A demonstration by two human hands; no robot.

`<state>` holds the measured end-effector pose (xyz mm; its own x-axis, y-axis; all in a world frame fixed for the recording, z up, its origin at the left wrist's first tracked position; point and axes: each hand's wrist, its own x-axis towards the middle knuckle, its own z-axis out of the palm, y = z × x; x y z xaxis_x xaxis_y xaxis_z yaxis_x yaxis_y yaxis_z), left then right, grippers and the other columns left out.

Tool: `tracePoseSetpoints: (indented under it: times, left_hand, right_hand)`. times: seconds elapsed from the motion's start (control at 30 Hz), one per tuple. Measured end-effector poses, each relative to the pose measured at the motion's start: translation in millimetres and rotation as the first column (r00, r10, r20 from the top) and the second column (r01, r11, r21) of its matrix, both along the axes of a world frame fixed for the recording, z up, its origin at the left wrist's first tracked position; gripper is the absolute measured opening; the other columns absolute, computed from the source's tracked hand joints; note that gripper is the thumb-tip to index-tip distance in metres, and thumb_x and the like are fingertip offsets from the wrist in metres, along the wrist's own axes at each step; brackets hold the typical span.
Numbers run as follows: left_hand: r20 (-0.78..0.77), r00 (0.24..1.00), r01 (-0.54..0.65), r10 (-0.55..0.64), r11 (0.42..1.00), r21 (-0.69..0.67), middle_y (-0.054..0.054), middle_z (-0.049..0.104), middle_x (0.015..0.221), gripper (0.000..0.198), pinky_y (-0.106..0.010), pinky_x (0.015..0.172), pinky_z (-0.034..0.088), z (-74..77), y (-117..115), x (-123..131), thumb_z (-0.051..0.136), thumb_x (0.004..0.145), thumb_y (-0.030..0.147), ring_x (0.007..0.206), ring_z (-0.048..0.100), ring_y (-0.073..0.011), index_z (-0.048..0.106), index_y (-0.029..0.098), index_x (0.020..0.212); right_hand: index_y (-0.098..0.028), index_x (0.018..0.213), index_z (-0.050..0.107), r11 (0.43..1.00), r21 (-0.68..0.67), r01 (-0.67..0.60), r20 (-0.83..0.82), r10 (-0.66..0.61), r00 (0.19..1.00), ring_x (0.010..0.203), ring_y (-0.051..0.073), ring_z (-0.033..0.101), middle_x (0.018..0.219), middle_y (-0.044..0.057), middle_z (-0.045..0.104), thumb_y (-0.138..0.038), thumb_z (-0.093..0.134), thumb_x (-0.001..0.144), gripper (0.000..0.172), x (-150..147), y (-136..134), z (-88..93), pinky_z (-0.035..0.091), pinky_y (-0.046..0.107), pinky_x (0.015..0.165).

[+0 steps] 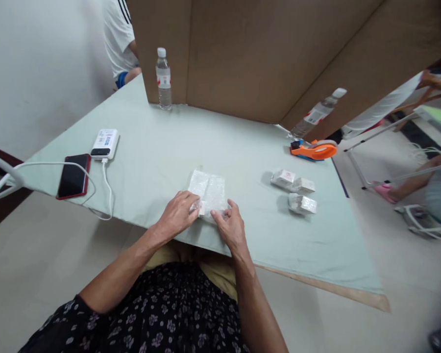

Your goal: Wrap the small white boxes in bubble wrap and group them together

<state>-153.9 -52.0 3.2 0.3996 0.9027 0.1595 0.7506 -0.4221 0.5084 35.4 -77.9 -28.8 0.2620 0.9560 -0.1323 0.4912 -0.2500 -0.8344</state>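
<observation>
A sheet of bubble wrap lies flat near the front edge of the table, its long side pointing away from me. A small white box rests on its near end, partly covered by clear film. My left hand has its fingers curled over the box and the wrap's left edge. On the other side, my right hand has its thumb on the bubble wrap and its fingers bent at the right edge. Off to the right lie three small white boxes in bubble wrap, among them a wrapped box.
An orange tape dispenser sits at the right edge. Two water bottles, one upright bottle and one tilted-looking bottle, stand before a cardboard panel. A phone and a cabled power bank lie left. Other people sit nearby.
</observation>
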Motion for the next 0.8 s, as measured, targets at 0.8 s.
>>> tracePoseSetpoints:
  times: [0.8]
  left_hand:
    - [0.154, 0.986, 0.074, -0.057, 0.991, -0.109, -0.009, 0.06, 0.1, 0.015, -0.038, 0.09, 0.05, -16.0, 2.6, 3.7, 0.045, 0.092, 0.016, 0.098, 0.056, -0.0226, 0.06, 0.017, 0.097]
  right_hand:
    - [-0.011, 0.131, 0.059, 0.924, 0.137, -0.356, 0.255, 0.315, 0.914, 0.088, 0.021, 0.069, 0.096, 0.01, 0.073, -0.028, 0.049, 0.088, 0.046, -41.6, 13.2, 31.4, 0.053, 0.037, 0.087]
